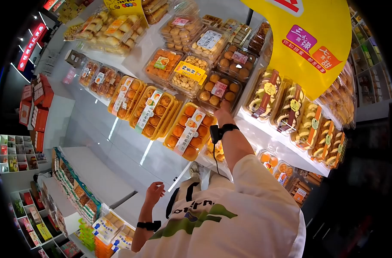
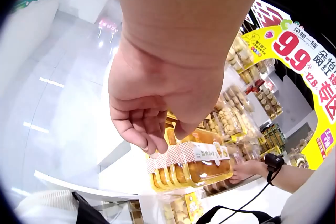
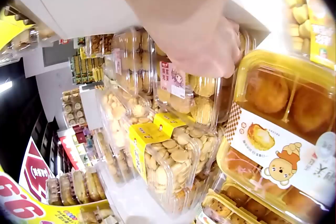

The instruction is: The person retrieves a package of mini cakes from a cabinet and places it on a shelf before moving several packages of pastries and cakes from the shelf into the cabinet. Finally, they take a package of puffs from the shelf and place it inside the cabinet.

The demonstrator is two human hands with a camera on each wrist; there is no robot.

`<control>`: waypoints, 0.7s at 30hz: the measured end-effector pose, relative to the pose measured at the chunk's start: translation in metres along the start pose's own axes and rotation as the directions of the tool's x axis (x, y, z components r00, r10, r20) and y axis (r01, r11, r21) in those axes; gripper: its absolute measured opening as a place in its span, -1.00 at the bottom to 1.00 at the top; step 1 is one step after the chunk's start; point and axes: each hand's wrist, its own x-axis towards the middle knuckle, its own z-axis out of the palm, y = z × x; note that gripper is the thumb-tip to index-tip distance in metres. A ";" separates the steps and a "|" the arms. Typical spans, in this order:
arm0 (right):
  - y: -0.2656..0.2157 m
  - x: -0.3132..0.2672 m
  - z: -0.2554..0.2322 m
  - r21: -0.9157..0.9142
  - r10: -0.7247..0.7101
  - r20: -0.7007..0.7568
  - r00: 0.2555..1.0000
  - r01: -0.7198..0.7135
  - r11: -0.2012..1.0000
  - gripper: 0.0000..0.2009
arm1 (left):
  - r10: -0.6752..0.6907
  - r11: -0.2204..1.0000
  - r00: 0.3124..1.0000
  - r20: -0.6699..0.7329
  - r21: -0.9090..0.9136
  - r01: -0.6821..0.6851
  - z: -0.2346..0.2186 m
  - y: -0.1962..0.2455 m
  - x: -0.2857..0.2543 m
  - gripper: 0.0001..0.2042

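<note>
In the head view my right hand [image 1: 223,110] reaches to the near edge of a clear plastic box of round brown pastries [image 1: 219,89] with a pink label. The right wrist view shows the right hand [image 3: 202,40] bent over the side of that pastry box [image 3: 181,90], its fingers curled at the edge and the fingertips hidden. My left hand [image 1: 154,192] hangs away from the display, loosely curled and holding nothing. In the left wrist view the left hand [image 2: 163,92] overlaps a yellow-based box of round pastries [image 2: 194,161] on the counter.
Left of the right hand lies a yellow-trayed pastry box [image 1: 190,131]. Behind it stands a tub of small biscuits [image 1: 189,76] with a yellow label. A yellow sign [image 1: 308,38] overhangs the right side, above several boxes of striped biscuits [image 1: 265,94]. More shelving lines the left.
</note>
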 end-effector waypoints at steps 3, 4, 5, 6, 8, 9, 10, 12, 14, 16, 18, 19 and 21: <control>0.003 -0.028 0.020 0.015 0.038 -0.246 0.968 -0.035 0.999 -0.41 | -0.014 1.000 0.999 -0.030 -0.023 0.014 0.003 -0.001 -0.011 -0.69; 0.004 -0.031 0.020 0.030 0.009 -0.233 0.972 -0.002 1.000 -0.40 | -0.039 0.998 0.999 -0.036 -0.042 0.037 0.005 -0.001 -0.014 -0.69; 0.002 -0.032 0.022 0.045 -0.022 -0.220 0.975 0.033 0.998 -0.38 | -0.034 0.998 0.998 -0.050 -0.048 0.031 0.006 -0.001 -0.016 -0.69; 0.003 -0.001 0.014 0.118 0.044 -0.119 0.992 -0.030 0.993 -0.58 | -0.034 0.998 0.998 -0.047 -0.049 0.032 0.008 -0.002 -0.018 -0.69; 0.011 0.039 -0.001 -0.106 -0.110 -0.064 0.992 0.102 0.989 -0.52 | -0.036 0.998 0.998 -0.055 -0.054 0.033 0.008 -0.003 -0.021 -0.68; 0.014 0.045 -0.003 -0.312 -0.258 0.017 0.966 0.250 0.917 -0.45 | -0.024 0.997 0.999 -0.042 -0.073 0.021 0.009 -0.002 -0.021 -0.68; 0.013 0.030 0.003 -0.029 -0.203 0.048 0.978 0.204 0.978 -0.54 | -0.011 0.995 1.000 -0.029 -0.095 0.008 0.010 -0.001 -0.022 -0.68; 0.002 -0.054 0.033 0.081 -0.179 -0.025 0.984 0.180 0.980 -0.56 | 0.006 0.995 0.999 -0.037 -0.095 -0.010 0.012 0.002 -0.024 -0.68; 0.000 -0.068 0.043 0.195 -0.145 -0.098 0.985 0.162 0.967 -0.57 | 0.026 0.995 0.999 -0.038 -0.096 -0.029 0.013 0.004 -0.028 -0.69; 0.003 -0.017 0.042 0.281 -0.051 -0.069 0.996 0.069 0.957 -0.53 | 0.030 0.994 0.998 -0.048 -0.100 -0.035 0.015 0.002 -0.034 -0.69; 0.004 -0.034 0.045 0.261 -0.098 0.042 0.994 0.083 0.962 -0.58 | 0.032 0.994 0.998 -0.054 -0.101 -0.038 0.016 0.000 -0.039 -0.69; 0.004 -0.046 0.045 0.249 -0.145 0.148 0.978 0.105 0.963 -0.61 | 0.023 0.994 0.999 -0.044 -0.106 -0.027 0.018 -0.001 -0.042 -0.70; 0.007 -0.056 0.054 0.242 -0.138 0.088 0.987 0.113 0.964 -0.66 | 0.016 0.993 0.999 -0.037 -0.114 -0.020 0.019 -0.005 -0.047 -0.70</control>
